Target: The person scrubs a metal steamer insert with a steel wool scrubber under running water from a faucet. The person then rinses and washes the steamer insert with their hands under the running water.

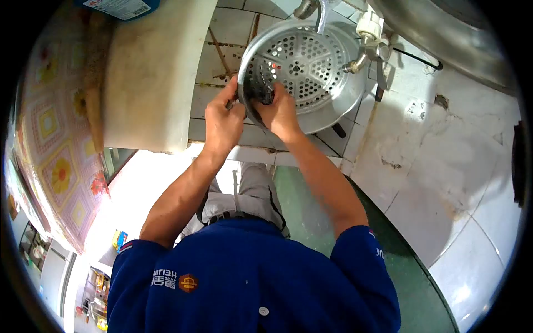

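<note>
The pan [331, 105] gleams silver, dotted in wedges; the crumpled thing [260, 87] inside is black, that shirt [239, 272] deep blue, the cloth [58, 166] over there yellow-flowered.

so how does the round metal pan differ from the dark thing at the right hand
The pan is pale silver; the dark thing is nearly black. The pan is far larger, with the dark thing inside its rim. The pan shows many holes; the dark thing shows none clearly. Both catch glints of light.

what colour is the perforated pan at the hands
The perforated pan is silver-grey; it shows best in the head view.
</note>
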Demonstrator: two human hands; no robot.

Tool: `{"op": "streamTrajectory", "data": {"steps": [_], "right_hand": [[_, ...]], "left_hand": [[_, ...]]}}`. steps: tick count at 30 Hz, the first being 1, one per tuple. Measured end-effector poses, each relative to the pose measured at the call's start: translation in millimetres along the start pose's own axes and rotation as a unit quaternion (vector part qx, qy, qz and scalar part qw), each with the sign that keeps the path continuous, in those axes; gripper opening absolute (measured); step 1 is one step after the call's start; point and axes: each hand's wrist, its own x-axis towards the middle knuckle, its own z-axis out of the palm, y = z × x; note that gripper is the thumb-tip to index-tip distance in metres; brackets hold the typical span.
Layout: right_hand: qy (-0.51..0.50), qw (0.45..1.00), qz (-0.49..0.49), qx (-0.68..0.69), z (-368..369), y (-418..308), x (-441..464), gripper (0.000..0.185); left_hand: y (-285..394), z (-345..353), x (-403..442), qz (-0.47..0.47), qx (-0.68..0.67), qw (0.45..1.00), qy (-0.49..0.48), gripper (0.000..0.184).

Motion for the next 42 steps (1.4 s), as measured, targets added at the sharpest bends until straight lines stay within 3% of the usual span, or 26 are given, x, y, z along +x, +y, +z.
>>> {"op": "streamTrajectory", "data": {"steps": [2,4,7,8,10,11,14,18,22,24,26,27,28,31,35,37,38,40,42], "right_hand": [[-0.08,0.981,-0.014,-0.175,-16,1,2,0.039],[-0.19,0.884,-0.022,-0.426,-53,7,15,0.036],[-0.036,0.856,-0.098,-0.506,-94,30,43,0.022],[-0.034,0.856,-0.1,-0.506,-96,21,53,0.022],[0.086,0.854,-0.159,-0.488,-105,0,68,0.023],[0.092,0.852,-0.162,-0.489,-102,-3,79,0.023],[0.229,0.912,-0.186,-0.285,-71,-23,90,0.033],[0.156,0.913,-0.289,-0.241,-45,-29,72,0.039],[0.255,0.925,-0.114,-0.259,-82,1,63,0.04],[0.269,0.918,-0.12,-0.267,-76,-3,60,0.037],[0.305,0.93,-0.123,-0.167,-46,-17,68,0.031],[0.248,0.941,-0.174,-0.152,-35,-27,62,0.026],[0.195,0.914,-0.271,-0.232,-24,-21,65,0.023],[0.064,0.855,-0.379,-0.349,-36,-34,63,0.015],[0.164,0.824,-0.298,-0.452,-78,-22,78,0.015],[0.197,0.827,-0.176,-0.497,-97,-3,72,0.028],[0.195,0.826,-0.179,-0.498,-98,9,67,0.028],[0.116,0.861,-0.064,-0.491,-98,30,49,0.036],[0.141,0.876,-0.06,-0.458,-94,22,48,0.041]], "left_hand": [[0,-7,-4,-0.033,-0.032,0.999,-0.006,0.058],[1,-9,-4,-0.062,-0.075,0.995,-0.009,0.059],[-10,-17,-6,-0.019,-0.014,0.999,-0.026,0.058],[-14,-17,-6,0.0,0.0,1.0,-0.031,0.058],[-2,-10,-8,-0.065,-0.107,0.991,-0.041,0.057],[1,-9,-5,-0.058,-0.12,0.99,-0.05,0.056],[7,-5,-9,-0.053,-0.1,0.991,-0.077,0.055],[17,4,-17,-0.09,-0.134,0.984,-0.076,0.056],[21,-2,-21,-0.075,-0.116,0.987,-0.082,0.053],[20,1,-21,-0.085,-0.107,0.986,-0.098,0.052],[16,8,-17,-0.088,-0.097,0.985,-0.115,0.051],[9,11,-17,-0.055,-0.093,0.989,-0.102,0.052],[3,11,-16,-0.023,-0.085,0.992,-0.091,0.052],[19,0,-16,-0.061,-0.087,0.991,-0.077,0.052],[23,-2,-14,-0.06,-0.112,0.99,-0.066,0.053],[26,-7,-8,-0.102,-0.152,0.98,-0.077,0.053],[26,-8,-7,-0.102,-0.155,0.98,-0.075,0.053],[21,-7,-7,-0.077,-0.079,0.991,-0.077,0.055],[10,0,-8,-0.081,-0.1,0.989,-0.075,0.055]]}}
